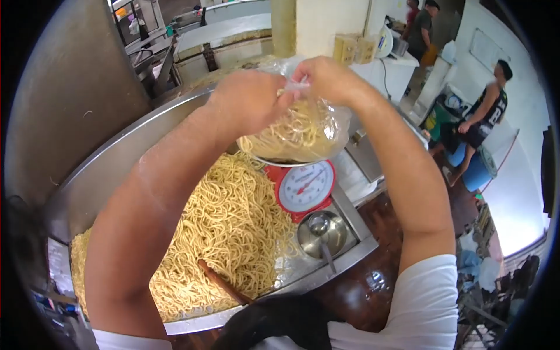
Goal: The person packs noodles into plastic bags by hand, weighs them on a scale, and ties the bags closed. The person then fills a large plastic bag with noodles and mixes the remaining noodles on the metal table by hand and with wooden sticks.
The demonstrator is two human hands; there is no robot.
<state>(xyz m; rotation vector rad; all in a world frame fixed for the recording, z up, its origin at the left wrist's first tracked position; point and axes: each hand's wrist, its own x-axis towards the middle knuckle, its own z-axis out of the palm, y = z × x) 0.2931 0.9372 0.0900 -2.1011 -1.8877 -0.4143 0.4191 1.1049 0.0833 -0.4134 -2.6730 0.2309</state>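
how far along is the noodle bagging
Looks done: a portion of noodles is inside the clear bag, over the red scale.
In hand: the left hand and right hand gather the bag's neck.
Likely left: closing it, as I can't make out a finished knot, and perhaps bagging the big loose pile in the metal trough.

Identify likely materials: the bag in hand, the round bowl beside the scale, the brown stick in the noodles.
Bag: thin clear plastic, glossy; see-through with crinkled glints.
Bowl: shiny bare metal, perhaps stainless; grey reflections.
Stick: probably wood, smooth; reddish-brown.
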